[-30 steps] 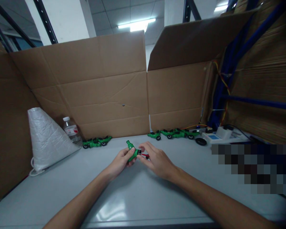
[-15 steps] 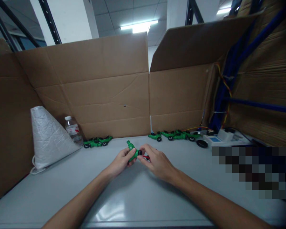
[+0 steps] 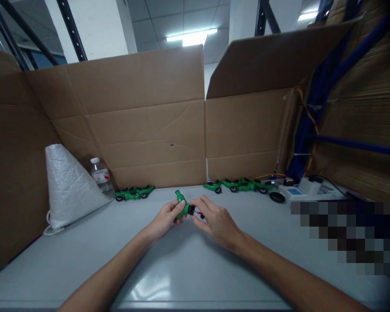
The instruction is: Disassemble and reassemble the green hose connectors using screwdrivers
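Note:
A green toy car (image 3: 181,205) with a black wheel is in my left hand (image 3: 169,216), its fingers closed around the body and its narrow end pointing up and away. My right hand (image 3: 212,219) is at the car's right side, fingers pinched near the black wheel. Between its thumb and fingers shows a small screwdriver (image 3: 199,213), thin-shafted with red and black parts, pointing at the wheel. The fingers partly hide it, so whether the tip touches the wheel cannot be made out. Both hands are just above the white table (image 3: 182,268).
Along the back stand green toy cars (image 3: 134,193) on the left and more green cars (image 3: 245,185) on the right. A silver pouch (image 3: 71,190) and a water bottle (image 3: 101,177) are at left. To the right lie a power strip (image 3: 312,190), a black ring (image 3: 277,197) and cables. Cardboard walls (image 3: 149,130) enclose the table.
My right fingers have shifted slightly off the wheel, so more of it shows. The car stays in my left hand. The whole view has moved slightly.

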`<state>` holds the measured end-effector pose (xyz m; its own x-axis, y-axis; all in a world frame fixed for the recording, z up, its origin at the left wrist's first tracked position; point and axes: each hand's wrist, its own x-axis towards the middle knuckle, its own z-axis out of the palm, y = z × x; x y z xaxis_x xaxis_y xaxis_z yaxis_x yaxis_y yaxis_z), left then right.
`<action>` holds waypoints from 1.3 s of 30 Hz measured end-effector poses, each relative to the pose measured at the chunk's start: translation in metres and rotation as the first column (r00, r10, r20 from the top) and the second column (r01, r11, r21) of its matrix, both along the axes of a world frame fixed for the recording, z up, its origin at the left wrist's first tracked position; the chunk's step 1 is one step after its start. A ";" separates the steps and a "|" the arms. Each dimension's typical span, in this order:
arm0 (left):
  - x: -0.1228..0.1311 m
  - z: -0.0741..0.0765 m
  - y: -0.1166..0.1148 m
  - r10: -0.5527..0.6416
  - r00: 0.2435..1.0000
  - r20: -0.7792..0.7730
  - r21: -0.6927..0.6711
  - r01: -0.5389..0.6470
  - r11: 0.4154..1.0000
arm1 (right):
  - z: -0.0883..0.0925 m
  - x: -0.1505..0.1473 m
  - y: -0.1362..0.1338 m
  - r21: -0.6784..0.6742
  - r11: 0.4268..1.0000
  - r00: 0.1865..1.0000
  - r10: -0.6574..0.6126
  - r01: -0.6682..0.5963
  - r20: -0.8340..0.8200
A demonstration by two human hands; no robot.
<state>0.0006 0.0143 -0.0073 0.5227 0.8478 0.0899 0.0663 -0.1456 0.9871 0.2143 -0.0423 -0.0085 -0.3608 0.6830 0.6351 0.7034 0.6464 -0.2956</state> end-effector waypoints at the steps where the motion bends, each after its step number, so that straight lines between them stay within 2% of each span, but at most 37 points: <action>1: 0.000 0.001 0.000 -0.003 1.000 0.009 -0.004 0.003 1.000 | 0.000 0.000 0.000 0.008 1.000 1.000 -0.008 0.008 0.021; 8: 0.003 0.004 -0.003 -0.013 0.998 0.057 -0.066 0.017 0.998 | -0.002 0.002 0.002 0.090 0.991 0.964 -0.117 0.098 0.237; 11: 0.003 0.003 -0.002 -0.008 0.998 0.055 -0.057 0.011 0.998 | -0.003 0.002 0.003 0.077 0.993 0.963 -0.102 0.085 0.250; 13: 0.002 0.002 -0.001 0.004 0.999 0.050 -0.039 -0.002 0.999 | -0.004 0.001 0.003 0.041 0.998 0.981 -0.059 0.052 0.184; 18: 0.003 0.000 -0.002 0.015 0.999 0.042 0.004 -0.015 1.000 | -0.006 -0.004 0.001 -0.120 0.993 0.994 -0.016 0.003 -0.107; 21: 0.005 0.001 -0.004 0.017 0.999 0.032 0.001 -0.017 1.000 | -0.006 -0.004 0.002 -0.185 0.982 0.985 -0.003 -0.030 -0.172; 24: 0.005 0.002 -0.004 0.022 1.000 0.015 0.017 -0.023 1.000 | -0.006 -0.004 0.002 -0.152 0.987 0.981 0.027 -0.057 -0.190; 29: 0.002 0.002 -0.001 0.044 0.999 0.009 0.024 -0.044 0.999 | -0.001 -0.006 -0.002 -0.071 0.996 0.991 0.047 -0.056 -0.126; 33: 0.001 0.002 0.000 0.069 0.996 0.053 -0.037 -0.067 0.997 | 0.004 -0.006 -0.006 -0.062 0.998 0.999 -0.023 0.021 -0.039; 39: -0.004 0.011 0.006 0.201 0.971 0.127 -0.089 -0.191 0.978 | 0.007 -0.001 -0.002 -0.135 0.989 0.997 -0.057 0.065 0.057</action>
